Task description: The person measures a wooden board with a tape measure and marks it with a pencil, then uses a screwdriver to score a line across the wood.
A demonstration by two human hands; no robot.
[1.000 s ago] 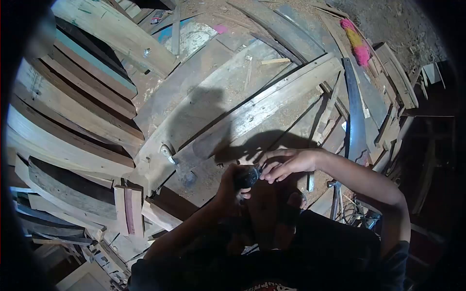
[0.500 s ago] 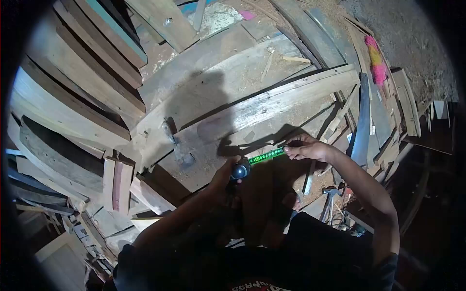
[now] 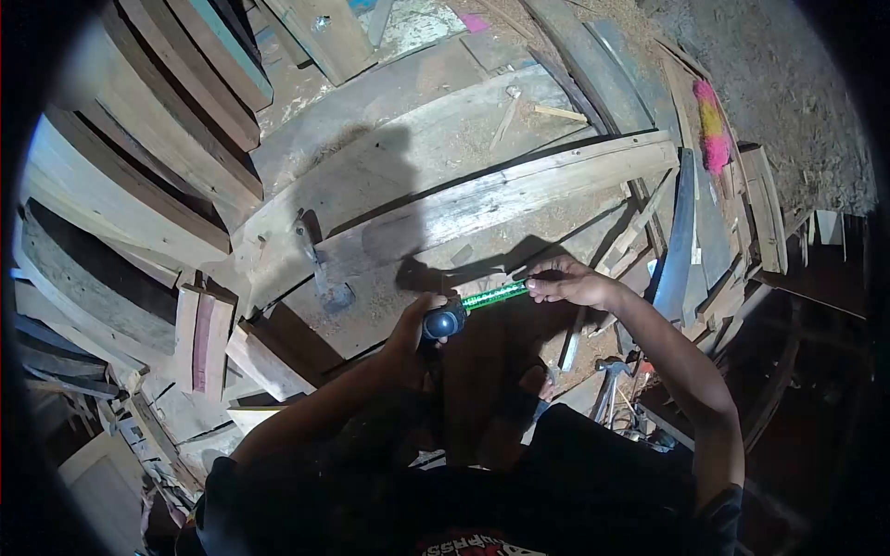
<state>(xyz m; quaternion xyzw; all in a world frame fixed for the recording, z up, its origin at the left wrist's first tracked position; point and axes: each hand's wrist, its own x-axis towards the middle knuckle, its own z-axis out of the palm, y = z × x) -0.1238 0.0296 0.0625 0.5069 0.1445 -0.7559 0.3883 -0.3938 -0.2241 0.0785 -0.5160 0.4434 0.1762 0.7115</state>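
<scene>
My left hand (image 3: 413, 326) is wrapped round a dark, round-cased tape measure (image 3: 443, 322). A short length of bright green blade (image 3: 494, 296) reaches out of it to the right. The free end of that blade is pinched between the fingers of my right hand (image 3: 565, 282). Both hands are above the wooden floor, below a long pale plank (image 3: 519, 191) in the view. A hammer (image 3: 320, 269) lies by the plank's left end. Shadow hides part of my left fingers.
Thick timbers (image 3: 148, 120) are stacked at the left. A handsaw (image 3: 680, 246) lies at the right, near a pink and yellow bundle (image 3: 712, 128). Another hammer (image 3: 612, 369) is at the lower right. A short wood block (image 3: 202, 341) stands at the lower left.
Both hands and the tape measure have shifted slightly left in the view, along with most of the surroundings. The green blade is still stretched between the hands.
</scene>
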